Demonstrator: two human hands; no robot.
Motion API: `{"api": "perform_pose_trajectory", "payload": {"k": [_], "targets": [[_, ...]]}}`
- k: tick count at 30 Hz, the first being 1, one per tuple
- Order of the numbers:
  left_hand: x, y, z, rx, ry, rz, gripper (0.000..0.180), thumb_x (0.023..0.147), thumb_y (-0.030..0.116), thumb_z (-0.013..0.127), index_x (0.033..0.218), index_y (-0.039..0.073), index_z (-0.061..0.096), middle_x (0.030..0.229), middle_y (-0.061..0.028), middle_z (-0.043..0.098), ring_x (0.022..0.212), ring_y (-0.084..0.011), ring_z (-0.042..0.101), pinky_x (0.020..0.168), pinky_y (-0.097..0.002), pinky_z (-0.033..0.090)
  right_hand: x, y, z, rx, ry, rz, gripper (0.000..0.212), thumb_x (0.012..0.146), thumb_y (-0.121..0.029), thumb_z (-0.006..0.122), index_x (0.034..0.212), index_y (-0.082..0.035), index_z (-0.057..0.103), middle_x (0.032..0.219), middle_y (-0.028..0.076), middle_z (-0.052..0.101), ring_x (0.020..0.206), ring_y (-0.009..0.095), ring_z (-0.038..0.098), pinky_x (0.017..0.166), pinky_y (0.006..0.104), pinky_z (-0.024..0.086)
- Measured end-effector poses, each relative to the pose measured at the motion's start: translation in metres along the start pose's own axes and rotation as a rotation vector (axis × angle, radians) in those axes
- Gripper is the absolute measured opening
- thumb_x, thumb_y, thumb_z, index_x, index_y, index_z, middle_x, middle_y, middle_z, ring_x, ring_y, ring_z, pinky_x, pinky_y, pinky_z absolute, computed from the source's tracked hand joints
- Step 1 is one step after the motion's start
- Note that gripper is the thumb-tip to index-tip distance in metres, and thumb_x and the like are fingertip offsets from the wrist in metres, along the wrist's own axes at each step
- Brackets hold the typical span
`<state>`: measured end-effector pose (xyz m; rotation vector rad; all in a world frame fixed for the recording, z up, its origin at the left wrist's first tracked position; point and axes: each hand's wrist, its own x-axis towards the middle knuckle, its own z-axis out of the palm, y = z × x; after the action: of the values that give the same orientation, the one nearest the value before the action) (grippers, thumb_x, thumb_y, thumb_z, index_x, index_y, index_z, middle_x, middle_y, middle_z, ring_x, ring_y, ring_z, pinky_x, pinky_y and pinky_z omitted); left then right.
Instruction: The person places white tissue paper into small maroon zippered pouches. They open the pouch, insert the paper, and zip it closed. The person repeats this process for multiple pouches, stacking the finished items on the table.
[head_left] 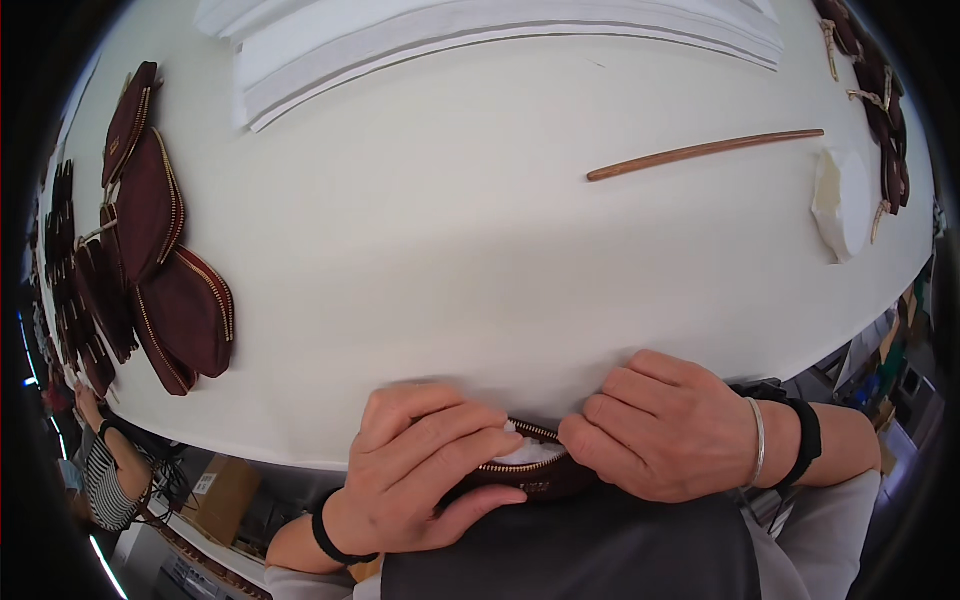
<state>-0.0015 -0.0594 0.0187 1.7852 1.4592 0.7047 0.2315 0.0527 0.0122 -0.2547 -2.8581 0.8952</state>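
A small dark maroon zip pouch [548, 485] lies at the near table edge, right in front of my body. Its brass-toothed zip gapes, and white stuffing, paper or tissue, [528, 453] shows inside. My left hand [425, 465] is wrapped round the pouch's left end, thumb along the front and fingertips at the opening. At the other end, my right hand [665, 428] has its fingers curled in and pressed together on the pouch's right corner by the zip. Whether it pinches the zip pull is hidden.
Several maroon zip pouches [150, 205] lie overlapped at the left, with more [885, 120] at the far right. White sheets [500, 55] are stacked at the back. A thin wooden stick [705, 155] lies near a white crumpled piece [845, 205]. Beyond the left edge, a person's arm [122, 460] reaches the table.
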Motion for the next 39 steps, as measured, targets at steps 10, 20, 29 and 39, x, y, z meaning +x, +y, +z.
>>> {"api": "perform_pose_trajectory", "payload": {"k": [10, 20, 29, 39], "targets": [[-0.022, 0.007, 0.0, 0.068, 0.084, -0.039, 0.038, 0.059, 0.031, 0.092, 0.088, 0.011, 0.078, 0.083, -0.0013, 0.069, 0.074, -0.0207, 0.061, 0.062, -0.0298, 0.05, 0.011, -0.009, -0.003, 0.242, -0.16, 0.177, 0.017, 0.088, -0.019, 0.061, 0.08, -0.007, 0.053, 0.065, 0.004, 0.049, 0.055, 0.021, 0.057, 0.052, 0.036, 0.046], [-0.028, 0.001, 0.004, -0.166, 0.11, -0.104, 0.034, 0.06, 0.026, 0.093, 0.086, 0.01, 0.079, 0.079, -0.0011, 0.071, 0.07, -0.0177, 0.063, 0.057, -0.0282, 0.051, 0.075, 0.007, -0.043, 0.945, -0.771, 0.847, 0.042, 0.092, -0.02, 0.055, 0.059, 0.005, 0.058, 0.053, 0.021, 0.055, 0.049, 0.037, 0.059, 0.051, 0.0429, 0.048], [-0.034, -0.002, 0.015, -0.255, 0.187, -0.083, 0.028, 0.064, 0.022, 0.093, 0.083, 0.008, 0.078, 0.077, -0.0027, 0.072, 0.069, -0.0184, 0.065, 0.059, -0.0289, 0.052, 0.082, -0.007, -0.034, 0.579, -0.69, 0.401, 0.038, 0.091, -0.021, 0.061, 0.06, 0.001, 0.057, 0.051, 0.017, 0.054, 0.047, 0.036, 0.055, 0.048, 0.0418, 0.043], [-0.045, 0.007, 0.016, -0.202, 0.33, -0.079, 0.037, 0.06, 0.02, 0.094, 0.093, 0.01, 0.079, 0.088, -0.0033, 0.073, 0.077, -0.021, 0.066, 0.063, -0.0304, 0.054, 0.066, -0.025, -0.035, 0.971, -0.585, 0.894, 0.039, 0.097, -0.023, 0.06, 0.066, 0.002, 0.06, 0.054, 0.01, 0.06, 0.046, 0.015, 0.061, 0.047, 0.0296, 0.047]]}}
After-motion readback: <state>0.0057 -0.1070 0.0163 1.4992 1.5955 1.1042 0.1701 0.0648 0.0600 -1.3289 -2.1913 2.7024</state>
